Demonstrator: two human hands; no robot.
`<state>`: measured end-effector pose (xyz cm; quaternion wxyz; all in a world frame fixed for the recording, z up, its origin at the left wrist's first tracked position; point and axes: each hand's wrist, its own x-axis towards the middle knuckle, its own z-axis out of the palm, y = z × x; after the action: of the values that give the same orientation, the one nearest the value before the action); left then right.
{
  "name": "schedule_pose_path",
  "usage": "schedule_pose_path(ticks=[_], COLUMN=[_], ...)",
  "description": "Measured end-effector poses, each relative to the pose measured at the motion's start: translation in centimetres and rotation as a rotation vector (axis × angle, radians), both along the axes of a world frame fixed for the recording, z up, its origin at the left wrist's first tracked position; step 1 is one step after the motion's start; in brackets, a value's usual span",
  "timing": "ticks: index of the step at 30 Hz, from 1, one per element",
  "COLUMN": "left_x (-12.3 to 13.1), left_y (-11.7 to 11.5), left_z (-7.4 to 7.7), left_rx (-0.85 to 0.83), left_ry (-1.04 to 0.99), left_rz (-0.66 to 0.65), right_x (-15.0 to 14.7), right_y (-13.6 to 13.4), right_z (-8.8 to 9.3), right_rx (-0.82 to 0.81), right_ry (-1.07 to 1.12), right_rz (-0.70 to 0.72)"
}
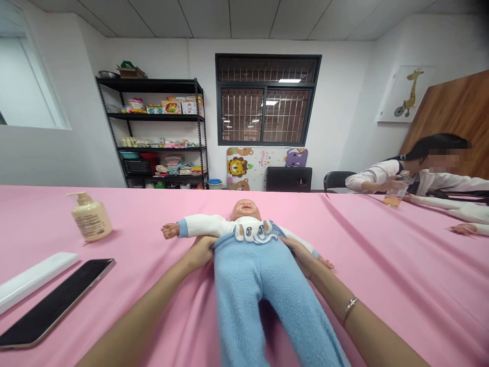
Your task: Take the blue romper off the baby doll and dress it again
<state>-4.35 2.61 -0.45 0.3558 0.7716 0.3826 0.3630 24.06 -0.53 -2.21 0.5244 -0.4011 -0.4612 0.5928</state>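
A baby doll (245, 209) lies on its back on the pink cloth, head away from me and arms spread. It wears a white long-sleeved top (202, 225) and fleecy blue overalls (252, 270) with an elephant face on the bib. My left hand (201, 251) grips the edge of the overalls at the doll's side, fingers partly hidden under the fabric. On the opposite side my right hand (298, 253) holds the other edge, its fingertips also tucked out of sight. A bracelet circles my right wrist.
On the left stand a cream pump bottle (91, 219), a black phone (57, 302) and a long white case (36, 278). At the right a person (410, 165) leans over the table, a hand on a clear bottle (396, 191), beside another doll's arm (464, 228). Shelves (156, 117) stand behind.
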Motion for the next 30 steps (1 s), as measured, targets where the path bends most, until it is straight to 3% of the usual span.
schedule_pose_path(ticks=[2,4,11,15,19,21,26,30], left_x=[-0.2,-0.2,0.9,1.2,1.7,1.9,2.0,1.7], left_y=[0.2,0.5,0.9,0.1,-1.0,-1.4,-2.0,-2.4], left_z=[-0.3,-0.6,-1.4,-0.2,1.4,1.8,1.9,2.1], left_rx=[0.042,0.051,-0.069,-0.049,0.054,0.12,0.431,0.679], left_ry=[0.066,0.054,-0.188,-0.233,-0.219,-0.179,0.021,0.0], left_rz=[-0.034,-0.045,0.17,0.199,0.14,0.159,0.24,0.351], right_x=[1.0,1.7,2.2,1.8,0.8,0.2,-0.6,-0.9], right_y=[0.1,0.4,1.6,1.5,0.6,0.2,-0.6,-0.9], right_z=[0.1,0.2,-0.5,-0.5,0.6,1.0,0.9,0.8], right_rx=[-0.033,-0.014,-0.008,0.03,0.103,0.221,0.698,1.094], right_ry=[0.055,0.099,0.147,0.076,0.004,-0.122,-0.686,-0.876], right_rz=[0.045,-0.018,-0.243,-0.309,-0.198,-0.238,-0.703,-0.842])
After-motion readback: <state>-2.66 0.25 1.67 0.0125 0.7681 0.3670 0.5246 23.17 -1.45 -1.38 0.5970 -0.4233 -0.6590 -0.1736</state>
